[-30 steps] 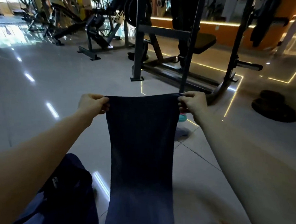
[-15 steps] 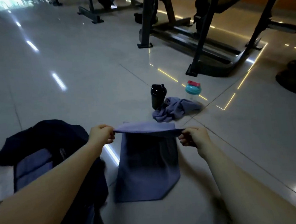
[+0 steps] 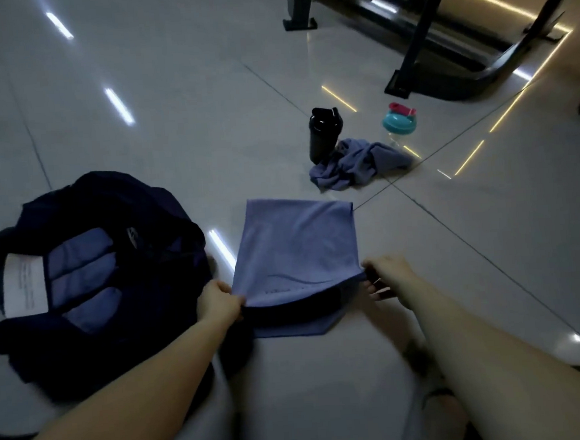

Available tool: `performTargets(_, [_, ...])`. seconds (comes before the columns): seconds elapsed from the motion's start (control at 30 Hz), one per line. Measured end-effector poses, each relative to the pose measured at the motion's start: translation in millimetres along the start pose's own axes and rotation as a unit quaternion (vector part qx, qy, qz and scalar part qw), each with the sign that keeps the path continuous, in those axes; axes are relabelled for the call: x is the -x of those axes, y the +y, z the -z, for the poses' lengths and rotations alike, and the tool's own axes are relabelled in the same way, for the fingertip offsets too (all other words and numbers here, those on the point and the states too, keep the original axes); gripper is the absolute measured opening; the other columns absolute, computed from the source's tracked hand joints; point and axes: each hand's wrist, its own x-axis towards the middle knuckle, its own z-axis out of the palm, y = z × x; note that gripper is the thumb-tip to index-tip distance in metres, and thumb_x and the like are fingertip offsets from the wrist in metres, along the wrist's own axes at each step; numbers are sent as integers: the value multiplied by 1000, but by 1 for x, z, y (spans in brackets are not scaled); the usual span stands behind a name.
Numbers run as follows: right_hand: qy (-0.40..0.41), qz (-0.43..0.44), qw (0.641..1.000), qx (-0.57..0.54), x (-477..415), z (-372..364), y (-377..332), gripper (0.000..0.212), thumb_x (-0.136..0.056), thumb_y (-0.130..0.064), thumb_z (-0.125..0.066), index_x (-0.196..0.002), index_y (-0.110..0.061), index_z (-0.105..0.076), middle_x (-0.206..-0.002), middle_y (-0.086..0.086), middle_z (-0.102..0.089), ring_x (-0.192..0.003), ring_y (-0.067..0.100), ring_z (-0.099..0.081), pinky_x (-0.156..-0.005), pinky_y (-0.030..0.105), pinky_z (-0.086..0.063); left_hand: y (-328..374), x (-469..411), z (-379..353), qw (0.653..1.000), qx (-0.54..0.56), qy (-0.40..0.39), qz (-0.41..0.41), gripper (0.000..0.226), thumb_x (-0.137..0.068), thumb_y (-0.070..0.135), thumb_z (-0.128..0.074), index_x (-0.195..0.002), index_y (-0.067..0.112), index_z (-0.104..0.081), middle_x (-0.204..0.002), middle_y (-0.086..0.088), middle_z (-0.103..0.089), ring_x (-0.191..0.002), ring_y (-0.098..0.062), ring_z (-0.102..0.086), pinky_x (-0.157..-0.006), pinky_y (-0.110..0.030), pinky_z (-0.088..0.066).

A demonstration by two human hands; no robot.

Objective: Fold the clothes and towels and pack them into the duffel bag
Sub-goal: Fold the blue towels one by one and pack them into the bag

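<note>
Floor point(image 3: 172, 125): bag point(image 3: 159, 236), towel point(image 3: 297, 243), likely second towel point(image 3: 357, 165), shaker point(image 3: 322, 135), bottle point(image 3: 399, 123).

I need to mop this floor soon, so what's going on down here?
A person is folding a blue towel on the floor: the left hand and right hand each pinch a near corner of its doubled-over top layer. The duffel bag lies open to the left with folded blue cloth inside. A crumpled towel lies farther off beside a black bottle, not yet folded.

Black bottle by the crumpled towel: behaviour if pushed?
Black bottle is tall, narrow and upright, so a high push likely tips it. On the glossy tile floor a low push probably slides it. Fill level hidden, so weight unclear.
</note>
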Motion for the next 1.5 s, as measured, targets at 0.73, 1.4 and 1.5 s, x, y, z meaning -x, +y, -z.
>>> performTargets(0.73, [-75,-87,924,365,-12,-20,29,10,-88,2,-60,-79,-1,-58,-77,21,-66,-70,31,-68,-66,38,-59,-3,4,-22,981,-174,-73,38,23,-85,35,-63,-90,14,-69,-93,-10,-70,-80,-30,-68,-71,-31,-56])
performTargets(1.4, [-136,451,880,69,138,11,-298,19,-82,-2,-76,-99,-9,-73,-94,6,-73,-87,16,-68,-85,38,-53,345,100,145,917,-70,-184,-346,20,-85,27,-81,-94,9,-77,-81,-3,-66,-77,-13,-60,-65,-24,-50])
performTargets(1.5, [-153,454,875,70,151,16,-318,21,-83,-2,-75,-101,-12,-70,-98,6,-74,-91,17,-69,-92,43,-52,358,111,166,913,-41,-206,-349,24,-88,20,-77,-106,3,-75,-86,-5,-68,-81,-13,-62,-67,-24,-51])
